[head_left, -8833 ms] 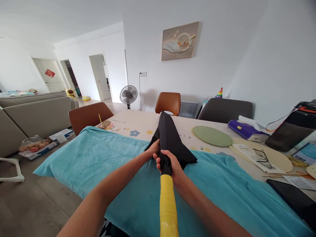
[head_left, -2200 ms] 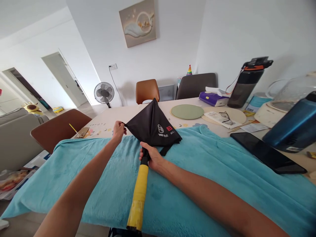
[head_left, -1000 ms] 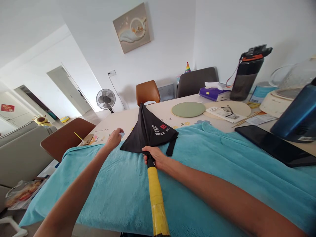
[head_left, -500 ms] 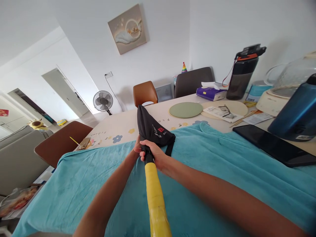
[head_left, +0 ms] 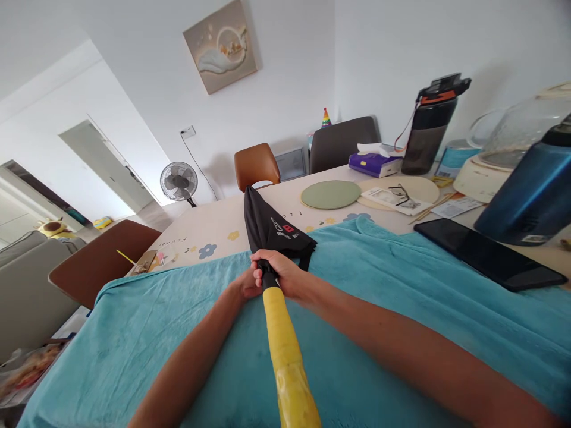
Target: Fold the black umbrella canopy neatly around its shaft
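Observation:
A folded black umbrella [head_left: 270,229] with white and red printing points away from me over the table. Its long handle, wrapped in yellow [head_left: 285,351], runs down toward my body. My right hand [head_left: 279,270] is closed around the black part just above the yellow wrap. Lower and to the left, my left hand [head_left: 250,284] is against the umbrella's underside, its fingers mostly hidden behind the handle and my right hand. A black strap hangs at the canopy's right edge. Beneath both arms lies a turquoise cloth [head_left: 178,333].
On the right are a black phone [head_left: 486,252], a blue bottle [head_left: 526,190], a dark water bottle [head_left: 430,128] and glasses [head_left: 399,193] on papers. A green round mat [head_left: 330,195] and a purple tissue pack [head_left: 373,163] lie farther back. Chairs and a fan [head_left: 179,181] stand beyond.
My left hand has slid down and back from the canopy's side to below my right hand. The canopy looks more spread at its lower end. The view has shifted slightly.

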Demonstrator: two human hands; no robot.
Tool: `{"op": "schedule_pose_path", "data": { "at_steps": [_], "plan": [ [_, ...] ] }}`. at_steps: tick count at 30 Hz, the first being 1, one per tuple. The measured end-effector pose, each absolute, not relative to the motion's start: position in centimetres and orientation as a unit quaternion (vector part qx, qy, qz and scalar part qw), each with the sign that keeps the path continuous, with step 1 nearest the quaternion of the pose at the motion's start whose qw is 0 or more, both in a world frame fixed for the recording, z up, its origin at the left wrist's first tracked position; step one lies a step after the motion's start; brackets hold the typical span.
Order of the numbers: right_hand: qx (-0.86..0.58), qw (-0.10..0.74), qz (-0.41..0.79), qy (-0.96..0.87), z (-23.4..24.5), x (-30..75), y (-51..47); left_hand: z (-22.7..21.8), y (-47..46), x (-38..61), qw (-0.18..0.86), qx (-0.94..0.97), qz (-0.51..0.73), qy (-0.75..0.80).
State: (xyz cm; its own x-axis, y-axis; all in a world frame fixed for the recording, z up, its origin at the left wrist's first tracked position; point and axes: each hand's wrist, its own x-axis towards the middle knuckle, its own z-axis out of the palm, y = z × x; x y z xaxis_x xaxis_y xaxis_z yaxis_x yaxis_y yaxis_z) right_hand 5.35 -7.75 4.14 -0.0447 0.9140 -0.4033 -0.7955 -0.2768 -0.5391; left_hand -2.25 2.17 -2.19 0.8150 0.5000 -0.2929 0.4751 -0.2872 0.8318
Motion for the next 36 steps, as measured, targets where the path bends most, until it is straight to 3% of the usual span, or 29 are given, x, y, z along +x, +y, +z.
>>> {"op": "schedule_pose_path", "data": {
  "at_steps": [5,7,9,13,20,27,31,36],
  "plan": [
    [-0.421,0.573,0.698,-0.090,0.9,4.5,-6.9,0.9,4.0,-6.3,0.559,0.766,-0.137,0.288],
    [-0.419,0.576,0.694,-0.100,-0.4,3.8,-6.5,2.2,5.3,-7.6,0.502,0.789,-0.092,0.343],
    [-0.417,0.580,0.692,-0.104,-1.1,3.3,-6.4,3.3,6.0,-7.6,0.428,0.818,0.034,0.382],
    [-0.419,0.593,0.678,-0.115,-1.1,3.2,-6.5,4.6,5.1,-3.5,0.310,0.872,0.192,0.327],
    [-0.399,0.607,0.671,-0.150,-1.2,3.5,-6.8,2.8,2.5,7.1,0.123,0.984,0.104,0.071],
    [-0.397,0.608,0.672,-0.148,-1.2,3.6,-6.6,0.6,3.1,8.9,0.083,0.992,0.050,0.079],
    [-0.403,0.609,0.667,-0.148,-1.3,3.5,-6.4,0.9,2.1,8.2,0.064,0.985,0.119,0.108],
    [-0.402,0.606,0.670,-0.148,-1.0,3.5,-6.6,2.3,1.8,6.9,0.142,0.941,0.248,0.182]
  ]
}}
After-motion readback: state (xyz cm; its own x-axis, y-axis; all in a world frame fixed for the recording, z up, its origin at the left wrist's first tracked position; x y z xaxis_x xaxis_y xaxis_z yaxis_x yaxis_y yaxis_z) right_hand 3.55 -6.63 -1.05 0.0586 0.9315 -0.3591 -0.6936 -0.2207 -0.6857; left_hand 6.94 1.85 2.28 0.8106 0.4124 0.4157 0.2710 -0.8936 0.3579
